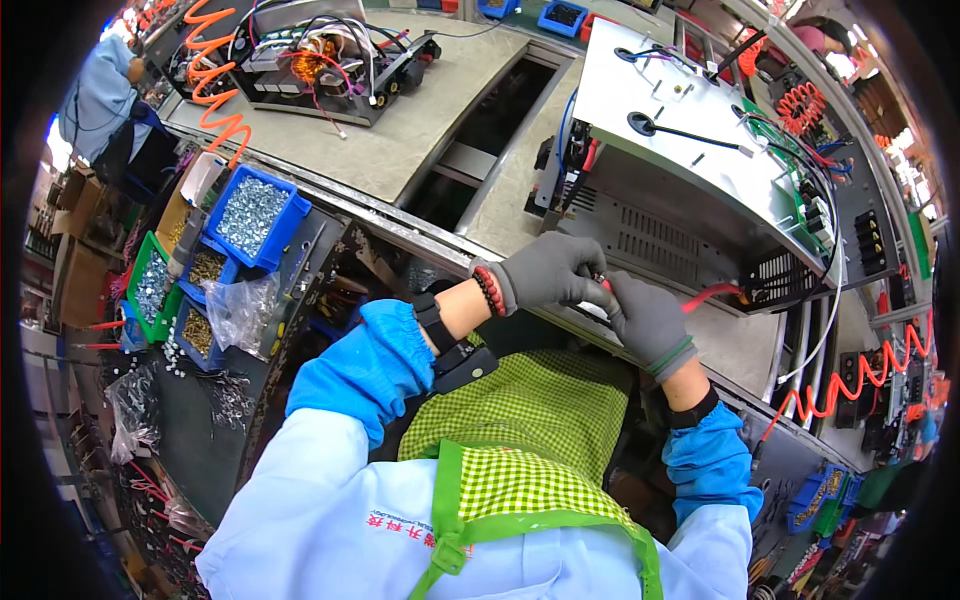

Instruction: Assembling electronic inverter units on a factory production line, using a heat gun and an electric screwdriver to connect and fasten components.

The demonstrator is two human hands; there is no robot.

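Note:
Both my hands wear grey gloves and meet over the front edge of the bench, fingertips almost touching. My left hand (548, 272) is closed in a pinch, and what it holds is too small and covered to make out. Beside it, my right hand (648, 318) is closed around a thick red cable (715, 292), which comes out of the metal housing on the right. A bit of red shows between the fingertips of the two hands. The open-fronted metal housing (660, 235) stands just beyond my hands, with vent slots and a white top panel (665, 120) carrying black leads.
Another opened unit with a copper coil (315, 62) sits at the far left of the bench. Blue bins of screws (262, 215) and a green bin (152, 290) stand to my left, near a plastic bag (240, 310). Orange coiled hoses (860, 380) hang at both sides.

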